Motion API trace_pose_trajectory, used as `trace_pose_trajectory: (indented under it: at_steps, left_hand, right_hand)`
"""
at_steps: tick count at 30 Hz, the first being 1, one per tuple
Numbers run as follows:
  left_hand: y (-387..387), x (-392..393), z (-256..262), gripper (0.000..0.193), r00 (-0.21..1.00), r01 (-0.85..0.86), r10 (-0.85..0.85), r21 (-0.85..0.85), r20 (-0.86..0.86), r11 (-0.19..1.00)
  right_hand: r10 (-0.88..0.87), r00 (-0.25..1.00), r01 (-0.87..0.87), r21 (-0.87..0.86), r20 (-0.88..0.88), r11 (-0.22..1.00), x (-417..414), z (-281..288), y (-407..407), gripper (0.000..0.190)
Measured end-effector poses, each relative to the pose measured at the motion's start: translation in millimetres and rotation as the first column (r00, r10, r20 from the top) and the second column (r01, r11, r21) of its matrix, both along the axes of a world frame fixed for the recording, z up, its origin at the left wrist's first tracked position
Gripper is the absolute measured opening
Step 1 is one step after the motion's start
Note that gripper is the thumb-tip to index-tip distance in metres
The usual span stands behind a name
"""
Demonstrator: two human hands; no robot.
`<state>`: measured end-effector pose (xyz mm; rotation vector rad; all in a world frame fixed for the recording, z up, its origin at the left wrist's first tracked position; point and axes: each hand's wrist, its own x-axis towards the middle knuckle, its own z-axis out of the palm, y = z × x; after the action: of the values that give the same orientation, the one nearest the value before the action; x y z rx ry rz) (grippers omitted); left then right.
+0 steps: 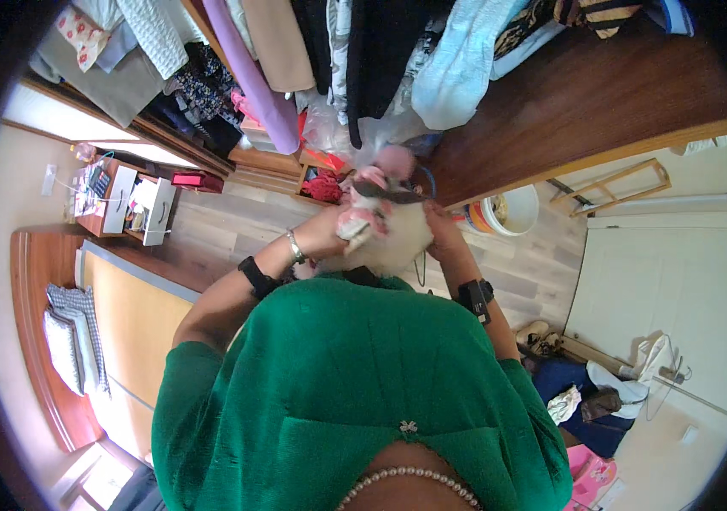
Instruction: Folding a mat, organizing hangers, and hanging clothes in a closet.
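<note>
Both hands hold a fluffy white and pink item [395, 239], possibly a garment, in front of my green top. My left hand [323, 234] grips its left side, where a pink and white part bulges out beside the fingers. My right hand [443, 231] closes on its right edge. A dark band or strap [386, 191] crosses its upper part, somewhat blurred. Under its right side part of a thin wire hanger [421, 271] shows. Just beyond the item lie pink things and clear plastic bags [328, 131] at the bottom of the wardrobe.
Clothes, among them a light blue fluffy garment [456, 70] and a lilac one [261, 76], hang in the wardrobe ahead. A white bucket [517, 211] stands on the floor at right, near a wooden frame [625, 187]. Open drawers [157, 211] stand left. Clothes [568, 377] are piled lower right.
</note>
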<state>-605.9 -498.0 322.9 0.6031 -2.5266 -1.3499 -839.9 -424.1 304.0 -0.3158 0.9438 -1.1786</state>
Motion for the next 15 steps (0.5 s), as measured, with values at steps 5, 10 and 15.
trace_pose_trajectory:
  at_steps: [5, 10, 15]
  left_hand:
    - [-51.8, -19.1, 103.4, 0.029, 0.997, 0.033, 0.010, 0.511, -0.082, 0.859]
    - [-155.8, -46.0, 96.5, 0.018, 0.847, -0.392, 0.470, 0.308, -0.248, 0.867]
    - [-222.1, -59.1, 80.1, 0.018, 0.580, -0.739, 0.653, 0.023, -0.488, 0.673]
  right_hand:
    - [-0.257, 0.945, 0.235, -0.128, -0.203, 0.964, -42.3, -4.2, 8.7, 0.024]
    - [-0.529, 0.820, 0.525, -0.081, -0.219, 0.847, -31.2, -7.7, -22.4, 0.007]
    - [-0.575, 0.643, 0.561, -0.201, -0.505, 0.803, -5.0, -25.5, -108.2, 0.027]
